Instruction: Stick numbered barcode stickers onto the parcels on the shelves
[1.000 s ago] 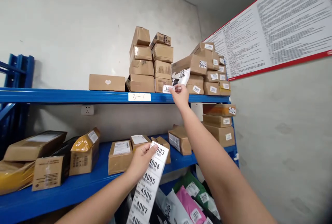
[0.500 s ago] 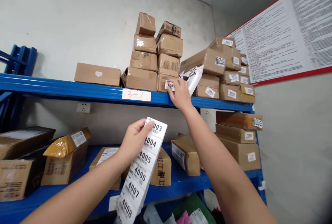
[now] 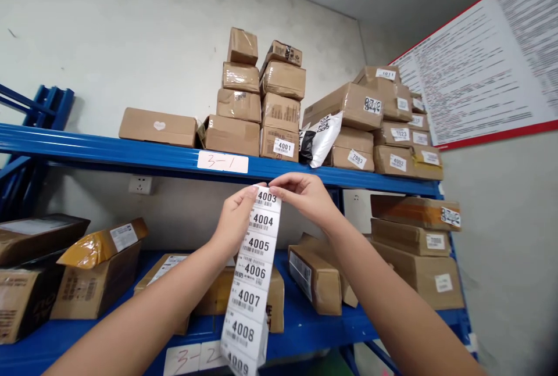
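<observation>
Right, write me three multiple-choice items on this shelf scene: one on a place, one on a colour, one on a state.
1. Where does the box labelled 4001 sit?
A. on the lower shelf
B. on the upper shelf, right of the 3-1 tag
C. on the floor

2. What colour is the shelving?
A. blue
B. grey
C. orange

3. How is the label strip held?
A. it lies loose on a box
B. the left hand alone holds it
C. both hands pinch its top end

Answers:
1 B: the 4001 box stands on the upper board, just right of the handwritten 3-1 tag.
2 A: both shelf boards and the uprights are blue.
3 C: the left hand and the right hand both grip the strip at the 4003 label, and the rest hangs down.
</observation>
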Demonstrator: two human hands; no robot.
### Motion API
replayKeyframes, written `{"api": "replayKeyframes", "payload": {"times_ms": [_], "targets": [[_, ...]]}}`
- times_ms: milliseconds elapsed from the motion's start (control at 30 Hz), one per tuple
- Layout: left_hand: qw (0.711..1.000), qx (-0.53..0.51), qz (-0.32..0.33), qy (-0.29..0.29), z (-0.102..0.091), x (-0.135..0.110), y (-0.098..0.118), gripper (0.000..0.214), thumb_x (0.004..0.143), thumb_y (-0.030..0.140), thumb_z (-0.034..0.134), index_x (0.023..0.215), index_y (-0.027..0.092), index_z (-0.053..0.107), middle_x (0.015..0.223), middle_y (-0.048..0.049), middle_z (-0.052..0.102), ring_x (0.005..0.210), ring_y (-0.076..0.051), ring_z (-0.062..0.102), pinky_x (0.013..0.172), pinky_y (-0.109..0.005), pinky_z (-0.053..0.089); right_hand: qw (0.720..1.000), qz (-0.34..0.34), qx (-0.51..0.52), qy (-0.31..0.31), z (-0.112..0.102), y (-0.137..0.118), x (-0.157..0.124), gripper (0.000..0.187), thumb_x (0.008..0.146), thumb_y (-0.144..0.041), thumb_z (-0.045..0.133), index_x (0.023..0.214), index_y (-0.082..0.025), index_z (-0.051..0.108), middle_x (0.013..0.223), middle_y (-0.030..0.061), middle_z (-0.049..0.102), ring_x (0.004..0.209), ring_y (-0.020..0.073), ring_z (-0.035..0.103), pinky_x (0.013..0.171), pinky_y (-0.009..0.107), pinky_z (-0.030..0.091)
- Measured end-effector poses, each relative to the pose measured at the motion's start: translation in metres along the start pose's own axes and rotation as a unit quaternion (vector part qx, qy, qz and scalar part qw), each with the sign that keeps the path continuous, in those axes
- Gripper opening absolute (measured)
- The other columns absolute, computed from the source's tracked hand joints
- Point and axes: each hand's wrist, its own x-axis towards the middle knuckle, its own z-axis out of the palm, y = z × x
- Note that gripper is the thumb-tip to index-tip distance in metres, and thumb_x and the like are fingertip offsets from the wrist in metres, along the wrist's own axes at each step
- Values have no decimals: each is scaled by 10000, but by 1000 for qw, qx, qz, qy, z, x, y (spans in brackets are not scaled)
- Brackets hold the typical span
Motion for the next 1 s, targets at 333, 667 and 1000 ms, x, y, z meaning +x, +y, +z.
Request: {"api": "replayKeyframes", "payload": {"times_ms": [333, 667, 1000], "targets": [[982, 149, 115, 29, 21, 14, 2, 237, 775, 356, 686, 862, 138, 652, 741, -12, 645, 620, -99, 543, 552, -207, 405, 988, -68, -62, 121, -3, -9, -6, 211, 745, -375, 716, 780, -172, 670, 776, 38, 687, 702, 138, 622, 630, 270, 517], [990, 137, -19, -4, 17, 12, -4, 333, 769, 462, 677, 714, 154, 564, 557, 32, 545, 442, -63, 454, 408, -166, 323, 924, -189, -220, 249, -75, 1, 141, 85, 779, -257, 645, 816, -188, 612, 742, 13, 631, 693, 158, 593, 697, 322, 501], [992, 122, 15, -5, 7, 3, -10, 320, 785, 474, 666, 761, 165, 585, 600, 27, 570, 482, -61, 471, 426, -157, 348, 820, -165, -498, 229, -75, -8, 152, 440, 759, -215, 678, 1180, -197, 549, 1169, 146, 539, 948, 297, 585, 854, 496, 454]]}}
